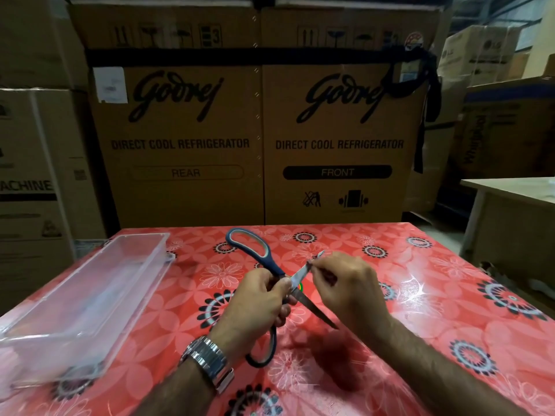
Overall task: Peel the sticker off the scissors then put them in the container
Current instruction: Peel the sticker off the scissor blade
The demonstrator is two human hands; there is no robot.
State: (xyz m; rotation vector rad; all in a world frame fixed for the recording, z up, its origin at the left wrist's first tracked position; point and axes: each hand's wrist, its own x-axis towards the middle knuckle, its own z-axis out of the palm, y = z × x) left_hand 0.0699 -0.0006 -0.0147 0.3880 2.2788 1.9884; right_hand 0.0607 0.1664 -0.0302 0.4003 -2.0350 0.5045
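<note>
Blue-handled scissors (254, 250) are held open above the table, one handle loop up and away, the other loop below my wrist. My left hand (258, 301) grips them near the pivot. My right hand (345, 288) pinches the upper blade near its tip, where a small pale sticker (317, 256) sticks up between the fingertips. The lower blade points down to the right. A spot of green shows by the pivot. The clear plastic container (90, 283) lies at the left of the table, with nothing visible inside.
The table wears a red flowered cloth (420, 295). Tall cardboard refrigerator boxes (258, 130) stand right behind it, with more cartons at the left. A second pale table (510, 187) is at the right. A metal watch sits on my left wrist.
</note>
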